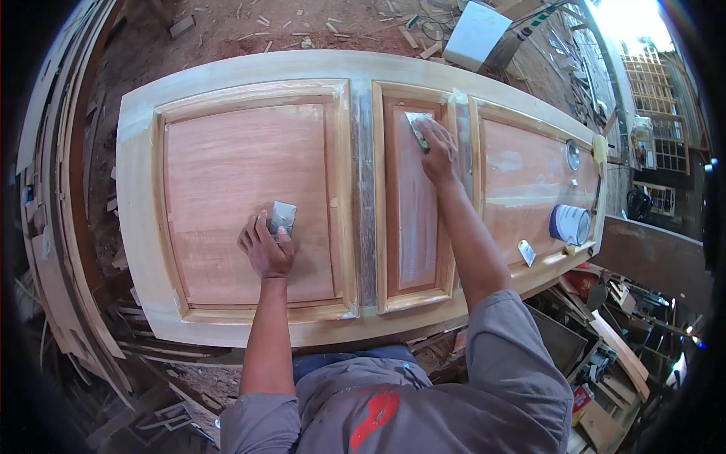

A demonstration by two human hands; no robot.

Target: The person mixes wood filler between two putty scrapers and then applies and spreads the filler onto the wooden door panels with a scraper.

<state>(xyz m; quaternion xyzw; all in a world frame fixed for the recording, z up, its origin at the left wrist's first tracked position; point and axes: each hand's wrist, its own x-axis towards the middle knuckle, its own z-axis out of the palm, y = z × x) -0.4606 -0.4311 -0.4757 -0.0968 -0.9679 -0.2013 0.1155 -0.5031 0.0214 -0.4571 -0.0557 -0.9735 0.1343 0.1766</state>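
A panelled wooden door [234, 66] lies flat in front of me. My left hand [268, 246] rests over its large left panel [227, 166], fingers closed on a flat putty knife [283, 215] with a pale, smeared blade. At the far end of the narrow middle panel [416, 227], my right hand [440, 150] grips a second putty knife [417, 125], its blade against the wood. Whitish filler streaks run along that middle panel and the strips beside it. On the right panel [514, 166] more pale filler patches show.
A white and blue tin [569, 225] stands on the door's right end, near a round metal lid [572, 155] and another small scraper [526, 253]. A white box [477, 35] is beyond the far edge. Long boards [76, 189] line the left; scrap wood [605, 333] is piled right.
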